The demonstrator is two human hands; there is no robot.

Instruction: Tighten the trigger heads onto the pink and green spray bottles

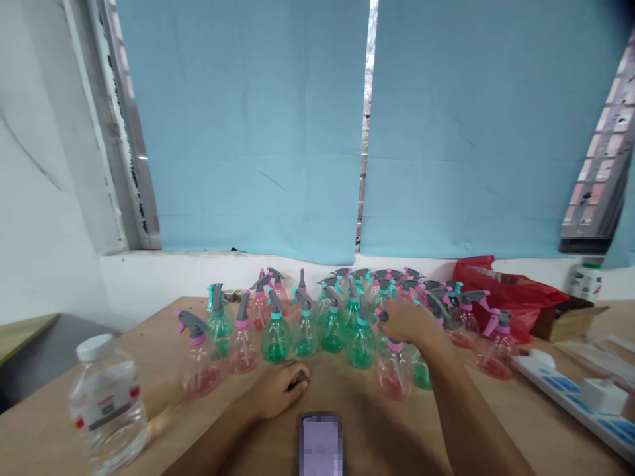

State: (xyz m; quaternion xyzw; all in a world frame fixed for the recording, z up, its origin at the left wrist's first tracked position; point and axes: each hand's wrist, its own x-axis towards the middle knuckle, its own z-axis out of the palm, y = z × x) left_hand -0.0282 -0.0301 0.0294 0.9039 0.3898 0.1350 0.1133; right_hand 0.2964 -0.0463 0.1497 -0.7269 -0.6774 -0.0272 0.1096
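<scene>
My right hand (403,320) is closed round the grey and pink spray head of a pink spray bottle (394,375), which stands upright on the table (347,387). Fingers curled, my left hand (282,389) rests on the wood in front of a green spray bottle (275,338); whether anything is inside it is hidden. Several more bottles with pink or green bodies and grey trigger heads stand close together behind both hands. A phone (321,444) lies at the near edge, between my forearms.
A large clear bottle with a white cap (106,403) stands at the near left. On the right are a white power strip (570,390), a red plastic bag (510,297), an open cardboard box (570,322) and a white container (587,282). Blue curtains hang behind.
</scene>
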